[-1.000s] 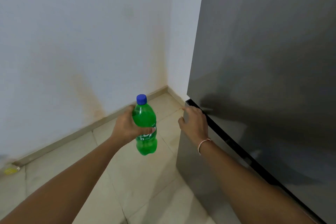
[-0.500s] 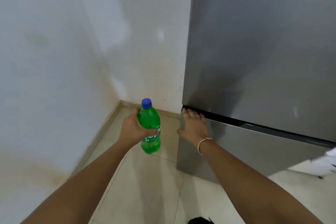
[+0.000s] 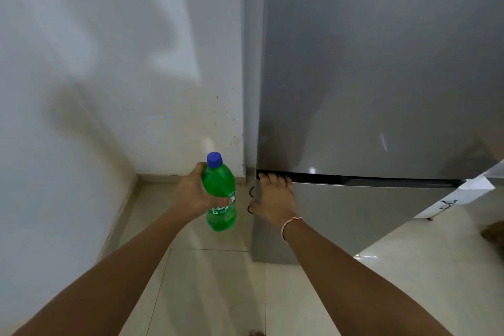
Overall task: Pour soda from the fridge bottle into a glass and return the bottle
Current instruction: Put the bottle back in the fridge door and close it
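Left hand [image 3: 196, 194] gripping capped green soda bottle [image 3: 221, 194]; right hand [image 3: 274, 199] hooking fingers into fridge door [image 3: 381, 63] seam, holding nothing. Door opening pending, likely a pull.

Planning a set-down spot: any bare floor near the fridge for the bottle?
Free: tiled floor between the two forearms, bordered by the wall and the fridge base. Crowded: the corner gap, with the green bottle in the left hand, cable loops, and the right hand at the door seam.
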